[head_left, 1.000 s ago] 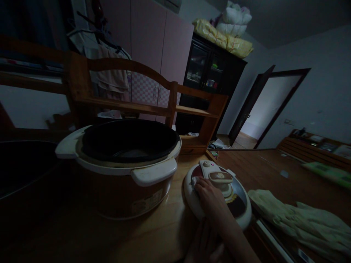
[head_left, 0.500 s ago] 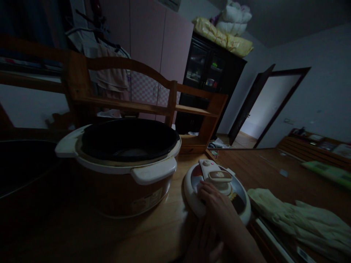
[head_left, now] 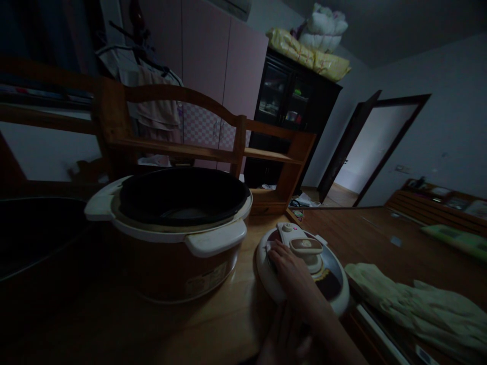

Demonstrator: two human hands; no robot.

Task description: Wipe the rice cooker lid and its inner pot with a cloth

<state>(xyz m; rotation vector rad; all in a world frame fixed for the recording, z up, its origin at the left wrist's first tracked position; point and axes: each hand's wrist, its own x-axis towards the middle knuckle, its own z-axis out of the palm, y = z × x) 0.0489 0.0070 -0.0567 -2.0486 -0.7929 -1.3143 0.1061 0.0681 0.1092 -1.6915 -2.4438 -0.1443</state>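
The wooden table (head_left: 220, 324) shows between the open electric cooker (head_left: 178, 266) and the round lid (head_left: 313, 263), glossy brown and cream-rimmed, the table's right edge close by; my left hand (head_left: 282, 333), below, is too dim to tell its grip; my right hand (head_left: 287, 264) holds a white wad (head_left: 271, 245) on the lid

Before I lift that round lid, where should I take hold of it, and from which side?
Probably the raised handle near the middle of the lid. The lid lies handle-up, so it stands clear on top. Best come from above, picture-right, since the right hand covers the lid's left part.
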